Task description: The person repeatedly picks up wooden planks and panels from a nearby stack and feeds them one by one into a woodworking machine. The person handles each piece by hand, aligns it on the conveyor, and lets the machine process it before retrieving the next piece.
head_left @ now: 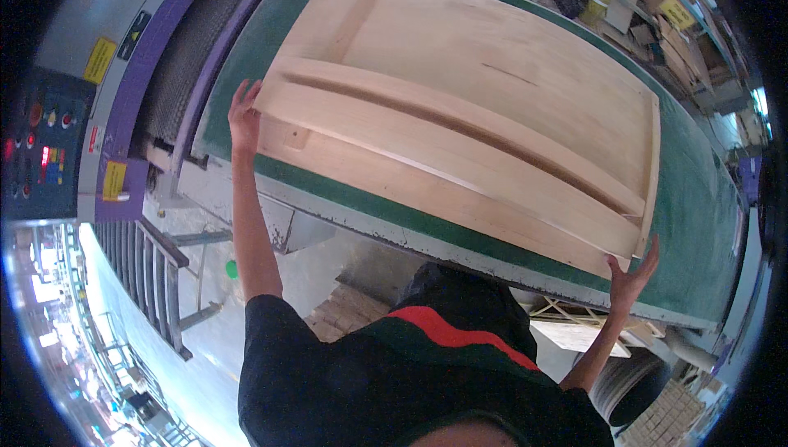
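A large, light-coloured wooden panel [492,45] with strips along its sides lies on a green belt [698,217]. Along its near part runs a long wooden board [427,147]; whether it is loose or fixed to the panel I cannot tell. My left hand [245,123] has its fingers curled at the left end of this board. At the near right corner, my right hand [630,281] grips the wood with thumb and fingers apart. The undersides of both ends are hidden.
To the left stands a purple-framed machine [185,77] with a control panel [49,143] of lit buttons. A slatted wooden rack [152,275] is on the floor at left. Scrap wood and a yellow container [595,5] sit beyond the belt. A black round bin [632,385] stands lower right.
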